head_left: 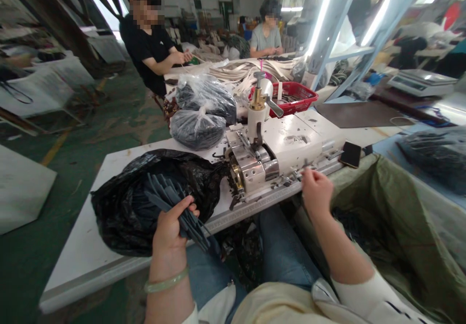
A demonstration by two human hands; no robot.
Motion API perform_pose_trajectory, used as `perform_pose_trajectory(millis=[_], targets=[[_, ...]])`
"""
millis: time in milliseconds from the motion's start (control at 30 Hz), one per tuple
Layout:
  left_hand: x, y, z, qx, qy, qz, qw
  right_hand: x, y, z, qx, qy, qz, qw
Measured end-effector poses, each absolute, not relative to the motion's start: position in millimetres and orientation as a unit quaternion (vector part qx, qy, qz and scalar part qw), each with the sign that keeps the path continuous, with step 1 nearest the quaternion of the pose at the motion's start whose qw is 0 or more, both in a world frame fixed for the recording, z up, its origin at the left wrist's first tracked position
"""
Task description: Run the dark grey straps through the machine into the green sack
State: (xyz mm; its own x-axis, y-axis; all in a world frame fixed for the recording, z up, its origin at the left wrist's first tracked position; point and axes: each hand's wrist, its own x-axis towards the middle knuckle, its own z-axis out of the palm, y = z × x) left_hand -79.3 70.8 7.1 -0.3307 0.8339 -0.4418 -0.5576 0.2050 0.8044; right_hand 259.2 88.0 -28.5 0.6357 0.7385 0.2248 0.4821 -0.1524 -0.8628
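My left hand (pixel 174 219) is wrapped round a bundle of dark blue-grey flat strips (pixel 167 193), fanned out over an open black plastic bag (pixel 116 207). More dark strips show inside the bag. My right hand (pixel 317 190) is closed at the table's front edge, beside the metal rail of a white machine (pixel 287 132). A small greyish tip shows above its fingers, too blurred to name. Between my hands stands the machine's metal roller head (pixel 257 168), below a brass-collared post (pixel 257 100) with a lever.
Clear plastic bags of dark pieces (pixel 198 127) stand behind the black bag. A red basket (pixel 296 95) sits behind the machine, and a phone (pixel 350 154) lies to its right. A green sack (pixel 393 207) hangs open at my right. Several people work beyond the table.
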Motion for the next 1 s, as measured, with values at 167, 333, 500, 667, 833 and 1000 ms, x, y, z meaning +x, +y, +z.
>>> perform_pose_trajectory(millis=[167,333,500,667,833,1000], targets=[[-70,72,4,0.156,0.516,0.614,0.576,368,31,-41,-0.862,-0.411,-0.184,0.230],[-48,75,1,0.228,0.558,0.549,0.580,282,43,-7,-0.700,-0.570,0.092,0.420],[-40,78,3,0.262,0.559,0.549,0.563,113,98,24,-0.402,-0.749,0.278,0.448],[-57,78,3,0.262,0.568,0.546,0.557,45,134,16,-0.391,-0.686,0.434,0.435],[-71,75,-3,0.233,0.579,0.541,0.564,40,140,0,-0.359,-0.613,0.553,0.435],[-79,75,-6,0.202,0.563,0.556,0.578,45,142,-5,-0.395,-0.442,0.568,0.572]])
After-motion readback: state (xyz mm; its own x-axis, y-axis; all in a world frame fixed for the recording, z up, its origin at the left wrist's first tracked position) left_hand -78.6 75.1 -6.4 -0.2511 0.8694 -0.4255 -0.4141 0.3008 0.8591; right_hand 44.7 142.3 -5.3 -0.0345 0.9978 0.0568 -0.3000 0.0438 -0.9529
